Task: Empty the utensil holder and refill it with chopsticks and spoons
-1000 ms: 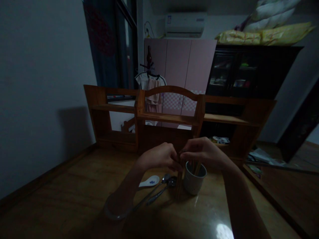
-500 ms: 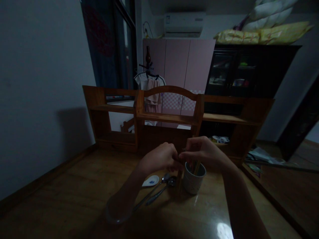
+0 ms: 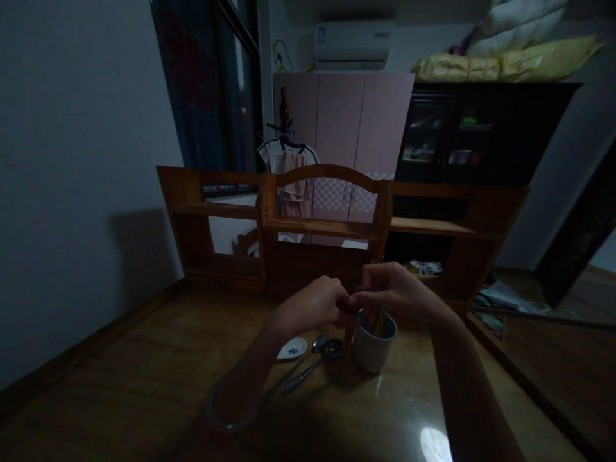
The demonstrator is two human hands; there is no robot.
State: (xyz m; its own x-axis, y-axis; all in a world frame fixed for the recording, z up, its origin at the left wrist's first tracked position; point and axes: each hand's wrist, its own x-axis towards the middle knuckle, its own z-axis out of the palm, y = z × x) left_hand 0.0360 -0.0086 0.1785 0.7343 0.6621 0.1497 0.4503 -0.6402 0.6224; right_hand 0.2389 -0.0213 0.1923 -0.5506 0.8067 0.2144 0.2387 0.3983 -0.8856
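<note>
- On the wooden surface [image 3: 192, 350], just left of the pale cup [image 3: 374, 353], brown chopsticks [image 3: 347, 346] stand nearly upright, their lower ends close beside the cup's wall.
- The left hand [image 3: 315, 303] is curled around the upper part of these chopsticks, knuckles up; a clear bracelet [image 3: 228, 425] circles its wrist.
- The right hand [image 3: 402, 292] hangs over the cup, thumb and forefinger drawn together right at the left hand's fingers; it is too dark to tell whether they pinch anything.
- Inside the cup, yellowish sticks [image 3: 380, 324] lean against the rim, partly hidden by the right hand.
- To the left of the chopsticks lie two metal spoons [image 3: 332, 349], bowls pointing away from the person and handles slanting back toward the left forearm.
- Farther left, a white spoon [image 3: 293, 348] with a blue mark rests near them, its handle hidden behind the left forearm.
- Behind the hands, at the back of the surface, stands a wooden shelf unit [image 3: 322, 226], with a pink wardrobe [image 3: 339, 122] beyond.
</note>
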